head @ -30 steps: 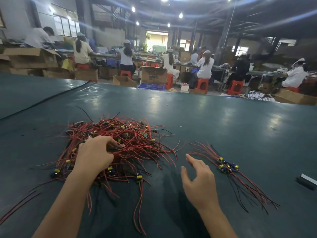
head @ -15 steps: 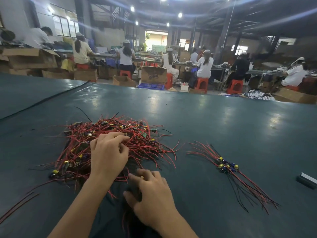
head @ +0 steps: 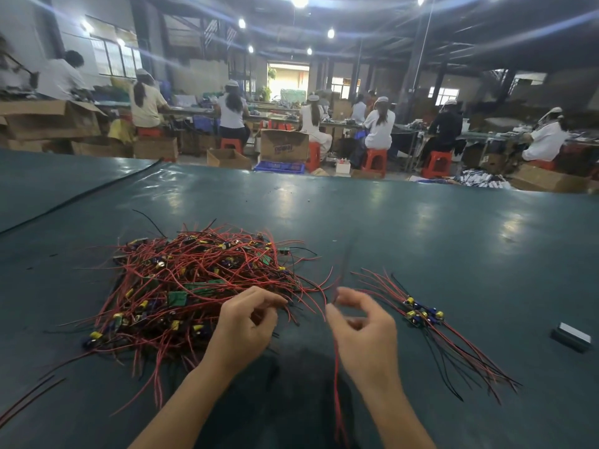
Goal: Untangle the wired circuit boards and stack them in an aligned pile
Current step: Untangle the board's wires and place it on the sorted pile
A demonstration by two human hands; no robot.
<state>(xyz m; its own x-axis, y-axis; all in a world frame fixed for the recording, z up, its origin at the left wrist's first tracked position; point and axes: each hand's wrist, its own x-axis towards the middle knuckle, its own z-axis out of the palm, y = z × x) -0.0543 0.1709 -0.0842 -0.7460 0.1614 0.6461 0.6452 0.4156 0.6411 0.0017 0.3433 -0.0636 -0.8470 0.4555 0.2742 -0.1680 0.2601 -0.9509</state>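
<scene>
Factory bench, sorting in progress: a worker's left hand (head: 243,325) curls its fingers to pinch strands at the near-right fringe of the tangled heap of wired circuit boards (head: 194,280), left of centre on the green table (head: 421,228), prob. pinning the mass so it doesn't drag. The right hand (head: 366,332), fingers curled in, appears to pinch one red wire (head: 336,377) trailing toward the table's near edge; blur makes the grip uncertain. Toward the right edge, apart from the heap, lies the sorted pile (head: 423,314): boards together, leads fanned one way, presumably kept clear to avoid re-tangling. A dark block (head: 570,340) sits nearer that edge. Most boards remain unsorted.
</scene>
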